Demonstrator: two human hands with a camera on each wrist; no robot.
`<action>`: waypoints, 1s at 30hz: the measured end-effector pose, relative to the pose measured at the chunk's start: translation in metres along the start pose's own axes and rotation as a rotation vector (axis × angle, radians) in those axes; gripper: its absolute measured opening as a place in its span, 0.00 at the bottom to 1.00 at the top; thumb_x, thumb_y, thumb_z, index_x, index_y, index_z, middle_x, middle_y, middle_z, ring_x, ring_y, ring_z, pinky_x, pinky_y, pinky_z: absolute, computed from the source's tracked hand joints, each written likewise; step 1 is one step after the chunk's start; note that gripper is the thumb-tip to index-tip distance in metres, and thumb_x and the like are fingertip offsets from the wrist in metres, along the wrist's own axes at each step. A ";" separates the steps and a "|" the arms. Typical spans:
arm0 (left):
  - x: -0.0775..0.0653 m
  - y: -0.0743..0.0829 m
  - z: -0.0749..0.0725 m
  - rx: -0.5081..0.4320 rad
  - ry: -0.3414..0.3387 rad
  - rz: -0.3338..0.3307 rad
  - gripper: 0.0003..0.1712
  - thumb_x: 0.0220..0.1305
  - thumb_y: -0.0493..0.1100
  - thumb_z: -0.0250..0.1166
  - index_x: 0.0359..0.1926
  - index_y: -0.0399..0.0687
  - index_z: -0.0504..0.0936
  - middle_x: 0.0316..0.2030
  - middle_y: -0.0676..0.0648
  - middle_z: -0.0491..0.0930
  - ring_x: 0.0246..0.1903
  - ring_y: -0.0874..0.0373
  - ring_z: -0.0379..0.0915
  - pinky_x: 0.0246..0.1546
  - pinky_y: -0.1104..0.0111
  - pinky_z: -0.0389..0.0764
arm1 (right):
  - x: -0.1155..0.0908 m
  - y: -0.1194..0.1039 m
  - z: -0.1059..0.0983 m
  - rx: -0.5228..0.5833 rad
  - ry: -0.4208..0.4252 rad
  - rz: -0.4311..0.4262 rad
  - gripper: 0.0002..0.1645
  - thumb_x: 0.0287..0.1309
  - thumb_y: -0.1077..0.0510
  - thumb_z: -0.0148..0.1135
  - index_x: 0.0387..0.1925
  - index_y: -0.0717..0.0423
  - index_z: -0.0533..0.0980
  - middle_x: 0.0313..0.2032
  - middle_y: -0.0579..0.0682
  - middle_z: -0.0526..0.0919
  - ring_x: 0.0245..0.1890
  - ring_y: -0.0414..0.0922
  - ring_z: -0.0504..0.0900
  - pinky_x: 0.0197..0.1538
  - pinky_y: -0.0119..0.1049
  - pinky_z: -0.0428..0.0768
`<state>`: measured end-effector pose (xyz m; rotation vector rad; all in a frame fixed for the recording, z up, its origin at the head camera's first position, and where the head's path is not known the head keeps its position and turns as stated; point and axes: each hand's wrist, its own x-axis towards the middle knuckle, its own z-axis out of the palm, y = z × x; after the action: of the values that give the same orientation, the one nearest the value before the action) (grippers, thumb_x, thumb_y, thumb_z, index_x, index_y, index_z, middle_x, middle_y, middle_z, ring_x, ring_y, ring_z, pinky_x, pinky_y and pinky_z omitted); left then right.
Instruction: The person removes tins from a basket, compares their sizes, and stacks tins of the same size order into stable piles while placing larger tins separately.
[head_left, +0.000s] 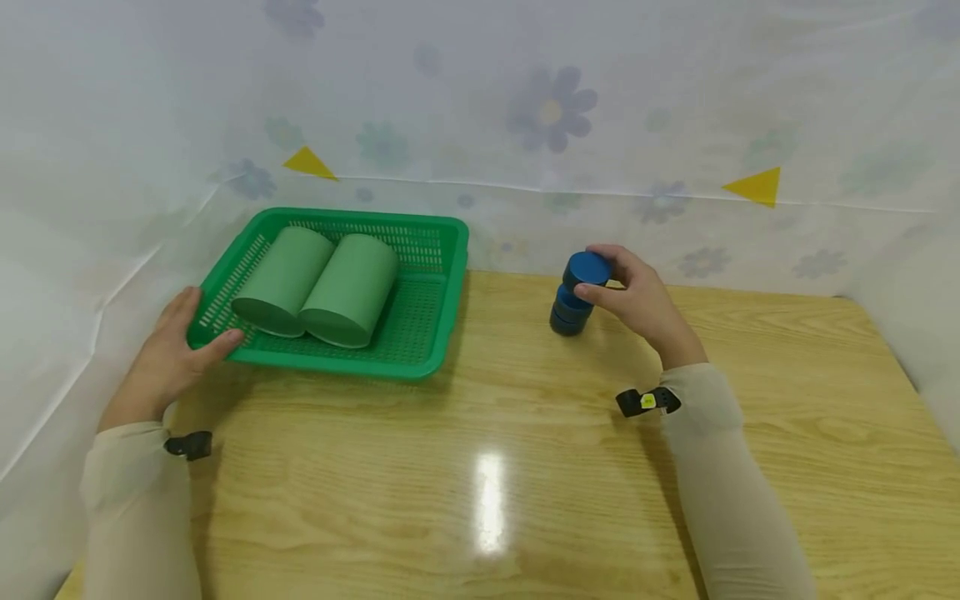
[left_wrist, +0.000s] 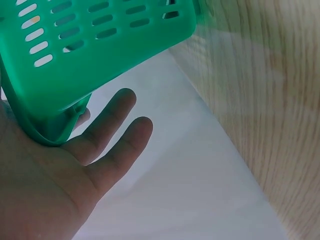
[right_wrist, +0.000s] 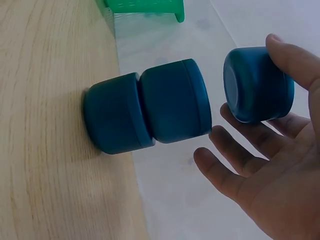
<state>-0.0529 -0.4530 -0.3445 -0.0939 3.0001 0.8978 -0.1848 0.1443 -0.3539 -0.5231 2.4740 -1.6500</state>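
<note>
A green slotted basket (head_left: 420, 367) stands at the table's back left with two green cylinders (head_left: 285, 279) (head_left: 350, 287) lying side by side in it. My left hand (head_left: 206, 321) holds its near-left corner, thumb on the front rim. In the left wrist view the basket corner (left_wrist: 100, 55) sits against the palm of that hand (left_wrist: 100, 145), with two fingers stretched out below. My right hand (head_left: 589, 272) pinches a blue cup (head_left: 583, 263) just above a stack of two blue cups (head_left: 570, 312). In the right wrist view, the held cup (right_wrist: 257, 85) is apart from the stack (right_wrist: 147, 112).
The wooden table (head_left: 487, 467) is walled at the back and sides by white flower-print sheeting (head_left: 555, 108) with yellow triangle marks. A black strap sits on each wrist.
</note>
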 end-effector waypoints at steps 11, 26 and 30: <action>-0.001 0.000 0.001 -0.014 0.002 -0.005 0.55 0.75 0.58 0.55 0.79 0.41 0.28 0.78 0.34 0.24 0.74 0.28 0.23 0.67 0.31 0.37 | 0.002 0.006 0.005 -0.029 -0.038 0.044 0.47 0.64 0.43 0.69 0.77 0.50 0.60 0.70 0.56 0.66 0.68 0.56 0.66 0.61 0.59 0.72; 0.000 0.001 0.000 -0.005 0.008 -0.003 0.54 0.76 0.58 0.54 0.79 0.41 0.28 0.78 0.34 0.24 0.74 0.28 0.23 0.67 0.31 0.37 | 0.002 0.008 0.003 -0.006 -0.081 0.044 0.46 0.66 0.46 0.68 0.78 0.49 0.58 0.74 0.53 0.60 0.69 0.56 0.65 0.65 0.58 0.68; 0.000 0.001 0.000 -0.004 0.012 0.000 0.54 0.75 0.59 0.55 0.80 0.42 0.29 0.78 0.35 0.25 0.74 0.28 0.24 0.67 0.31 0.38 | 0.002 0.007 0.001 -0.019 -0.093 0.050 0.48 0.65 0.46 0.68 0.79 0.46 0.55 0.73 0.57 0.61 0.70 0.58 0.63 0.64 0.61 0.68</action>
<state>-0.0530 -0.4520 -0.3440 -0.1001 3.0098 0.9063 -0.1875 0.1449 -0.3607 -0.5226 2.4184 -1.5489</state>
